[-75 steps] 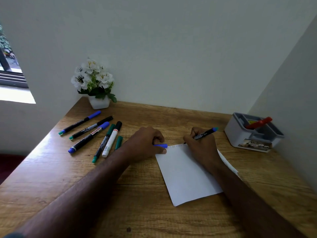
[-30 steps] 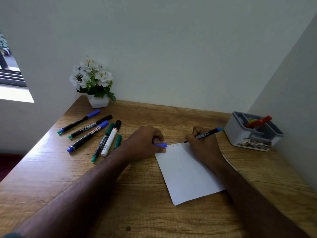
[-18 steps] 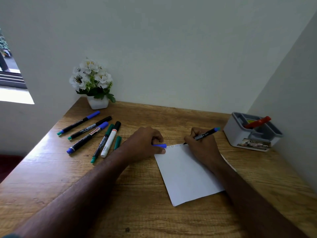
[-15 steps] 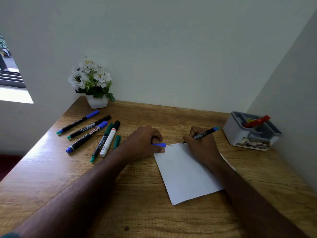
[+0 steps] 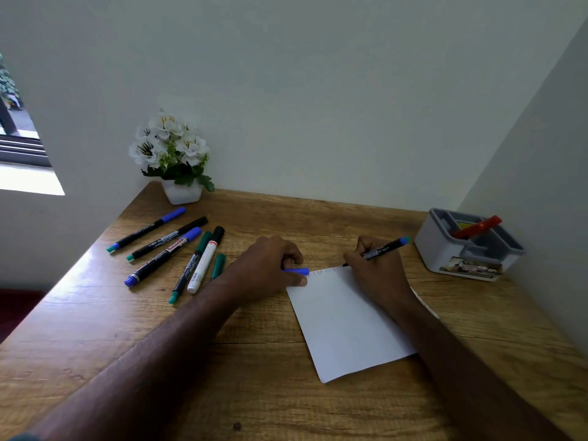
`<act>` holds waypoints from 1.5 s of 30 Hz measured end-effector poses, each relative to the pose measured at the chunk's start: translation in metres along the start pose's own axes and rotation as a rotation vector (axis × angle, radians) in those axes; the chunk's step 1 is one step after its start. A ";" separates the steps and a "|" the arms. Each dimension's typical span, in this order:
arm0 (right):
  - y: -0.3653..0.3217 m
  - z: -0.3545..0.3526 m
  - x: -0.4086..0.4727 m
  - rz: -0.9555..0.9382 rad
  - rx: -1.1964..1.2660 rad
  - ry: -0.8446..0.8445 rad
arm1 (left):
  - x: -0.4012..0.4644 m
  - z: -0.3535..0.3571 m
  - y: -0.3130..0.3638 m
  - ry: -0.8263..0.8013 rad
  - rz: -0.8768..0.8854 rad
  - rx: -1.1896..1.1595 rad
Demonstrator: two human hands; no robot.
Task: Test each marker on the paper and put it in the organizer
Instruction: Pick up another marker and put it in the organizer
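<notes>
The right hand (image 5: 378, 275) grips a black marker (image 5: 380, 249) in its fingers, tip at the top edge of the paper (image 5: 346, 326) beside faint letters, likely mid-test. The left hand (image 5: 267, 272), fingers curled around the blue cap (image 5: 297, 271), presses the paper's corner, probably to steady it. The grey organizer (image 5: 445, 249), compartmented, holds a red marker (image 5: 477, 226). Six markers (image 5: 171, 249) lie on the surface (image 5: 254, 393).

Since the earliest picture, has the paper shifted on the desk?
No. The paper lies at the same angle, its top edge the same way off the organizer and loose markers.
</notes>
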State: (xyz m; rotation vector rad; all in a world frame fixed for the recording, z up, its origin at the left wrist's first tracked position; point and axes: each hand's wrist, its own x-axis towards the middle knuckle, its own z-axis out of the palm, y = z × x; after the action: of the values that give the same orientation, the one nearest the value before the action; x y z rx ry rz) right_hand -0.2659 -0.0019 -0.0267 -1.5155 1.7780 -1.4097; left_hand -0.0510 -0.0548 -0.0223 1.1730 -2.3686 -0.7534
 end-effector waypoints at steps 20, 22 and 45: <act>-0.023 -0.015 -0.017 -0.222 0.419 -0.245 | -0.004 -0.007 0.009 0.226 0.210 -0.276; -0.023 -0.015 -0.017 -0.234 0.360 -0.246 | -0.004 -0.007 0.010 0.220 0.212 -0.265; -0.026 -0.001 -0.016 -0.191 0.404 -0.368 | -0.014 0.000 0.029 0.187 0.380 -0.285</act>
State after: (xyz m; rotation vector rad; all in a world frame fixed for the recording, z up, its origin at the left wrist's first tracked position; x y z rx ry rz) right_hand -0.2486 0.0158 -0.0087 -1.6187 1.0816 -1.3641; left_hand -0.0603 -0.0287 -0.0054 0.6224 -2.1497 -0.7772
